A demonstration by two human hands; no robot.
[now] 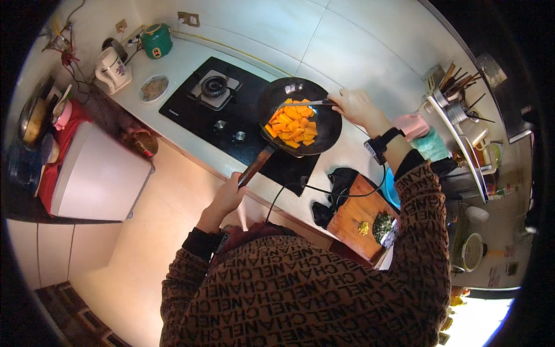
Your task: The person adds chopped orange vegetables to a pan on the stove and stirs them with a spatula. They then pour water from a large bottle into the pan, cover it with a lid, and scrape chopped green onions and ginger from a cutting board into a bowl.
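A dark wok sits over the right side of a black gas hob, holding a heap of orange vegetable pieces. My left hand is closed round the wok's wooden handle. In my right hand is a metal spatula with a dark grip; its far end reaches the orange pieces at the wok's upper part. The flame, if any, is hidden under the wok. At the lower right, a wooden cutting board bears a small yellow chopped heap and chopped greens.
Left of the hob stand a bowl, a white floral jug and a green rice cooker. A utensil rack stands at the right. A black cable crosses above the counter near the board, beside black cloth or bags.
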